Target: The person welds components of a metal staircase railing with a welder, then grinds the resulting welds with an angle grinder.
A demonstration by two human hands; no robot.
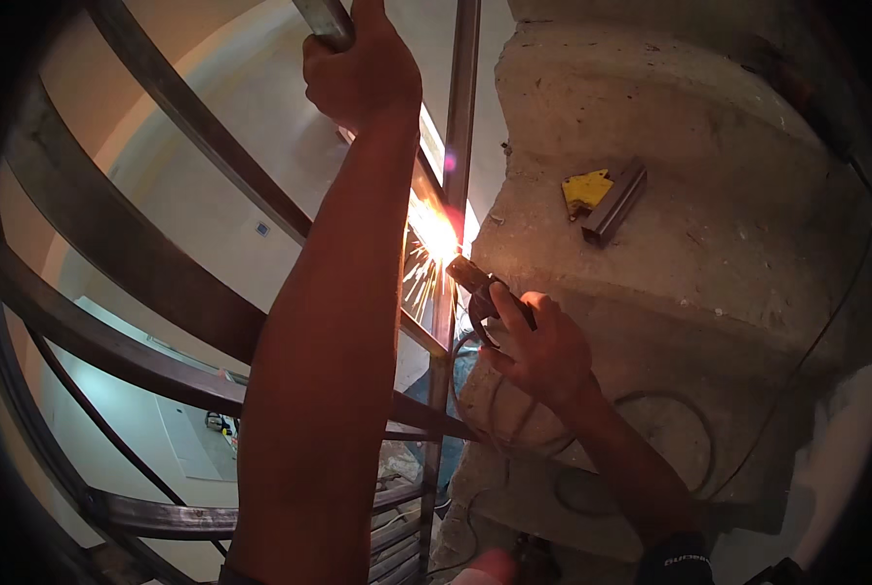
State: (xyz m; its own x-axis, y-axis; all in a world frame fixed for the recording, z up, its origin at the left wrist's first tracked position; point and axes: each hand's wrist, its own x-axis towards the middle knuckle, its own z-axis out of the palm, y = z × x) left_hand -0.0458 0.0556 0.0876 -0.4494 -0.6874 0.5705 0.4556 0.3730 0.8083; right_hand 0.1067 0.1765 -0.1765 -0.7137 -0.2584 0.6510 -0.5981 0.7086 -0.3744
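My left hand is raised at the top, closed around a grey metal bar. In my right hand is a black welding torch, its tip close to the upright post of a metal railing. A bright arc glows at the tip, and orange sparks spray down to the left. Glare hides the exact contact point and part of the joint. My left forearm covers much of the railing behind it.
Curved railing bars sweep along the left. Rough concrete steps rise on the right; a yellow angled piece and a short steel tube offcut lie on one. A cable loops over the lower steps.
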